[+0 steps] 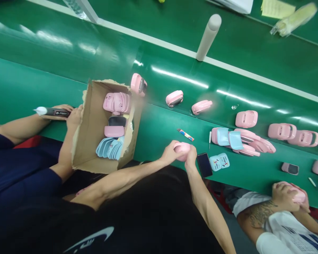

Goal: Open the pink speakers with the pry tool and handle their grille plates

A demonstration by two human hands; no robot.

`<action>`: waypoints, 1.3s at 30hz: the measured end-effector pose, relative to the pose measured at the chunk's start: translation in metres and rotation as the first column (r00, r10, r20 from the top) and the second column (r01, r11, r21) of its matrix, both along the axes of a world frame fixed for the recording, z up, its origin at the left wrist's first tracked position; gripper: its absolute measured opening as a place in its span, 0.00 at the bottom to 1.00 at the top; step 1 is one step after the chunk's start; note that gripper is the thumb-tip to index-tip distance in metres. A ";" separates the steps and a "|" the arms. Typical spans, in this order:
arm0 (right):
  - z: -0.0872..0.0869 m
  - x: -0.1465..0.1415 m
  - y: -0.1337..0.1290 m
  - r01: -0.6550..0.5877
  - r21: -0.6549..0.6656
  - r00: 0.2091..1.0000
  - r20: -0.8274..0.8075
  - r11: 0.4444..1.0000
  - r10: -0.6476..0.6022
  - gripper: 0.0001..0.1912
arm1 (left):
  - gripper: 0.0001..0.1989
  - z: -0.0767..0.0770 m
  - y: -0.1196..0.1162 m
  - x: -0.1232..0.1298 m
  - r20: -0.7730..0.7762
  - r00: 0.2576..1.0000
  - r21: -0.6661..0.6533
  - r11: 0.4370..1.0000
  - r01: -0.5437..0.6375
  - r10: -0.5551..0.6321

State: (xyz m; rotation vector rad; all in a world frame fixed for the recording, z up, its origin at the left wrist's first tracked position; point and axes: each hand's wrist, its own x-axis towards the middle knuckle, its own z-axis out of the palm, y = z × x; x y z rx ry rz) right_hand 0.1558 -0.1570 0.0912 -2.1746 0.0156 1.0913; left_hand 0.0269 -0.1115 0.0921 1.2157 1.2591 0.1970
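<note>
- The pink slipper (pixel 182 150) is cupped between the person's left hand (pixel 170 152) and right hand (pixel 191 157), raised just off the green surface (pixel 156 141), apparently so that both hands can turn it freely.
- The fingers (pixel 176 144) of both hands are closed round this one slipper from either side.
- A black smartphone (pixel 204 165) lies just beside the right hand, with a pair of pale printed insoles (pixel 219 162) near it.
- Other pink slippers (pixel 289 131) lie well spaced along the surface, seemingly so that each stays separate, while light blue insoles (pixel 229 138) rest on a nearby pile.
- An open cardboard box (pixel 82 141), holding pink slippers and blue insoles (pixel 109 148), stands at the surface's edge, within reach of a co-worker's navy-sleeved arm (pixel 29 130).
- That co-worker's hand (pixel 65 113) grips a black pen-like tool (pixel 53 112).
- At lower right, another co-worker's hands (pixel 288 197) hold a pink slipper (pixel 298 195).
</note>
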 end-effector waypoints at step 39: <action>0.125 -0.031 -0.070 0.414 0.626 0.818 -0.575 0.661 0.033 0.20 | 0.63 0.087 0.008 -0.068 0.293 0.777 0.841 0.536 0.067 -0.556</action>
